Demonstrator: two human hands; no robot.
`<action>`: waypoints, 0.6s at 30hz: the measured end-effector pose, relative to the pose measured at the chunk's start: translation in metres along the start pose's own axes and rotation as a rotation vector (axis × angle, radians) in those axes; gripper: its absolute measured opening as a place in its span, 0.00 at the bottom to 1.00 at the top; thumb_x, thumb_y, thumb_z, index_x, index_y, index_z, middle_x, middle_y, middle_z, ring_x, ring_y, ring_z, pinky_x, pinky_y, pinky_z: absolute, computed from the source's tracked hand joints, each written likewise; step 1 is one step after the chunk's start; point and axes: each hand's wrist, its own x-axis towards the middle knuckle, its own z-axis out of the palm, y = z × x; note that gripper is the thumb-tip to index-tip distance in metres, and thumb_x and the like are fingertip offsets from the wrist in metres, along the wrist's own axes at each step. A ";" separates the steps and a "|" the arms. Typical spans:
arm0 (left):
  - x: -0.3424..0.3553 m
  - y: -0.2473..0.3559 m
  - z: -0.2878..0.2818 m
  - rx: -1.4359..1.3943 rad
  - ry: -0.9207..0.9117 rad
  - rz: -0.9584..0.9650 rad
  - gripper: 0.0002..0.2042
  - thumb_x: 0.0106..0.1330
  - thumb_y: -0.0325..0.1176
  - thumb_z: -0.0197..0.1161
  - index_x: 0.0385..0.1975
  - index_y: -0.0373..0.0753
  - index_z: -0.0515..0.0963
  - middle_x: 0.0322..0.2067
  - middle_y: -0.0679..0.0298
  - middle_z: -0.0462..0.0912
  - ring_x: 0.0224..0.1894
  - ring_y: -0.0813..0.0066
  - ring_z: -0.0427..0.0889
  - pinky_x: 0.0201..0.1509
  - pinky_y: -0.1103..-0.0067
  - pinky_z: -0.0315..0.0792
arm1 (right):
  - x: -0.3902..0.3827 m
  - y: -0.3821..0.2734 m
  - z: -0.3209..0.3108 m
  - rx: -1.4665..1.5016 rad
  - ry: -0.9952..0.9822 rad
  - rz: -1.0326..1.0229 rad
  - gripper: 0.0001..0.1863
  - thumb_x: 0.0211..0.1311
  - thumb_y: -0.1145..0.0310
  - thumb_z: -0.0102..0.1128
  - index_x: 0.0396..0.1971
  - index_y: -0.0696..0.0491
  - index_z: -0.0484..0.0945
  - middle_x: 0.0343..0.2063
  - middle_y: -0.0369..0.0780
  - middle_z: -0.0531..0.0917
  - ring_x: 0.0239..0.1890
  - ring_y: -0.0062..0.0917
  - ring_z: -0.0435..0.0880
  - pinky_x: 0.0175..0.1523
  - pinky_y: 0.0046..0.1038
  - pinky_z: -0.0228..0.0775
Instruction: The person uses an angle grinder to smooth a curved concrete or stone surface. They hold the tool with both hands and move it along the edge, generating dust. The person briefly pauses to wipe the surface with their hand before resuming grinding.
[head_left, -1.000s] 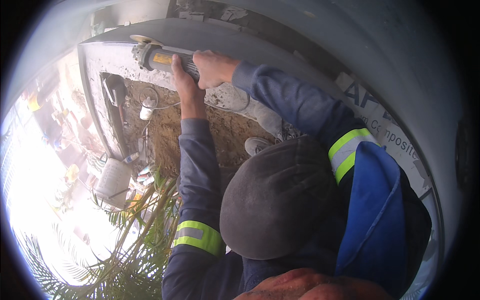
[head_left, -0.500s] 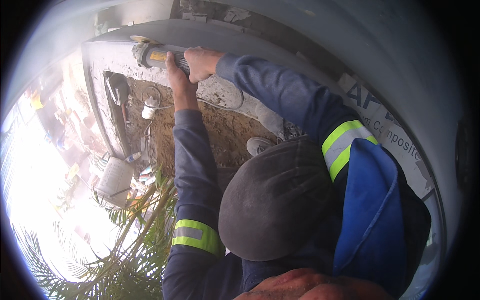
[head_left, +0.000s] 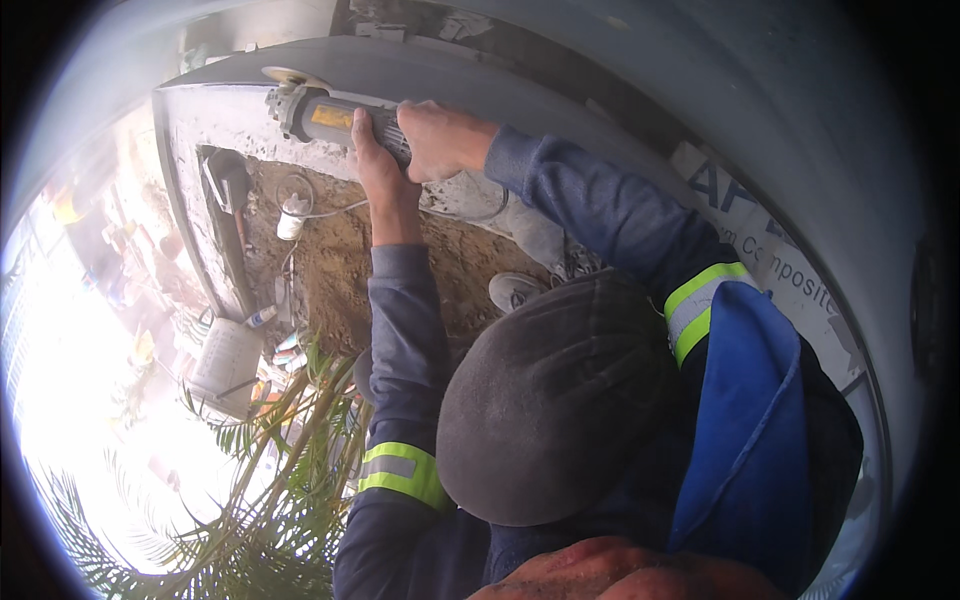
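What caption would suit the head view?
Left hand and right hand grip a grinder, its disc at a grey surface.

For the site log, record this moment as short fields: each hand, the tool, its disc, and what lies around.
Left hand: left hand closed around the grey power tool, thumb along its body
Right hand: right hand closed on the tool's rear end
Tool label: yellow
Disc: pale round disc at the front end; contact with the grey panel cannot be told
Ground: brown soil, small white container
Lower left: white bucket, green palm fronds
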 end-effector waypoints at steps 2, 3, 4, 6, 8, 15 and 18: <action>-0.003 0.000 0.003 -0.010 0.007 0.010 0.20 0.81 0.45 0.51 0.55 0.32 0.73 0.45 0.55 0.83 0.46 0.64 0.86 0.52 0.68 0.81 | 0.001 0.002 0.002 0.004 -0.026 0.003 0.17 0.46 0.72 0.70 0.35 0.68 0.84 0.35 0.54 0.88 0.38 0.43 0.91 0.42 0.39 0.84; -0.004 0.000 0.004 -0.028 0.007 0.023 0.20 0.80 0.45 0.53 0.53 0.29 0.74 0.43 0.55 0.83 0.43 0.65 0.86 0.48 0.69 0.82 | 0.002 0.002 0.002 0.007 -0.038 0.003 0.17 0.46 0.72 0.70 0.35 0.68 0.84 0.35 0.54 0.88 0.38 0.43 0.91 0.42 0.39 0.85; -0.005 0.001 0.007 -0.047 0.007 0.036 0.21 0.79 0.44 0.56 0.51 0.27 0.75 0.41 0.56 0.83 0.40 0.67 0.86 0.44 0.70 0.83 | 0.004 0.003 0.001 0.013 -0.050 0.008 0.17 0.46 0.72 0.70 0.35 0.68 0.84 0.35 0.54 0.88 0.38 0.43 0.91 0.42 0.39 0.85; 0.002 0.002 0.000 -0.027 -0.006 0.055 0.21 0.79 0.44 0.56 0.52 0.26 0.75 0.41 0.55 0.83 0.40 0.67 0.86 0.44 0.71 0.83 | 0.009 0.000 0.000 0.026 -0.075 0.007 0.17 0.47 0.73 0.69 0.36 0.68 0.84 0.36 0.54 0.88 0.38 0.43 0.91 0.42 0.39 0.85; 0.007 0.003 -0.002 -0.005 -0.002 0.065 0.21 0.79 0.44 0.56 0.52 0.26 0.75 0.41 0.55 0.83 0.40 0.67 0.86 0.43 0.71 0.83 | 0.019 0.001 0.002 0.034 -0.085 0.001 0.17 0.46 0.72 0.69 0.36 0.68 0.85 0.36 0.55 0.88 0.39 0.42 0.91 0.44 0.39 0.85; 0.020 0.010 -0.007 -0.012 0.012 0.043 0.21 0.78 0.45 0.57 0.52 0.29 0.75 0.42 0.56 0.83 0.41 0.67 0.86 0.44 0.70 0.83 | 0.030 -0.005 -0.001 0.043 -0.077 -0.051 0.22 0.45 0.71 0.74 0.36 0.73 0.81 0.35 0.60 0.87 0.38 0.44 0.91 0.41 0.39 0.84; 0.029 0.010 -0.011 -0.031 0.015 0.030 0.21 0.78 0.45 0.57 0.53 0.30 0.75 0.42 0.56 0.83 0.40 0.66 0.86 0.44 0.70 0.83 | 0.041 -0.003 0.003 0.027 -0.099 -0.062 0.21 0.46 0.70 0.74 0.36 0.72 0.82 0.35 0.58 0.88 0.38 0.44 0.91 0.41 0.39 0.84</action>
